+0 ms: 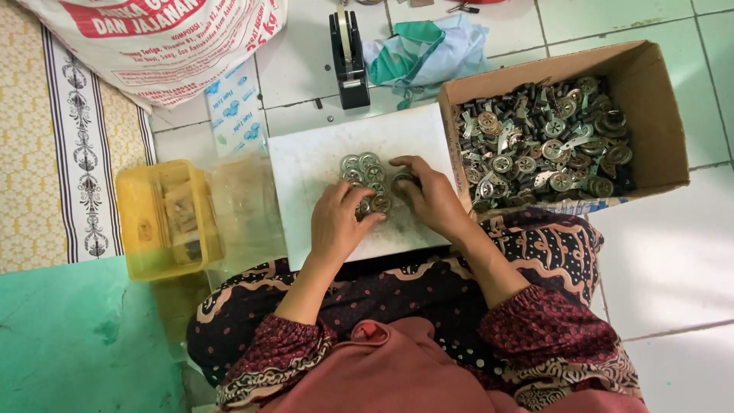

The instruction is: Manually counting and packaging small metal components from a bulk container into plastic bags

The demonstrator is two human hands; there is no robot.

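Both hands, left (pixel 336 222) and right (pixel 432 195), pinch round metal parts (pixel 365 174) (on a white board (pixel 306 164)).

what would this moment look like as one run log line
left hand: on round metal parts | right hand: grips one part | surface: white board | nearby: cardboard box of parts, yellow tub

Bright, even daylight, soft glare on the white floor tiles (pixel 673 252) toward 4 o'clock — faint shadows, slight softness throughout — mild wide-angle bending at edges
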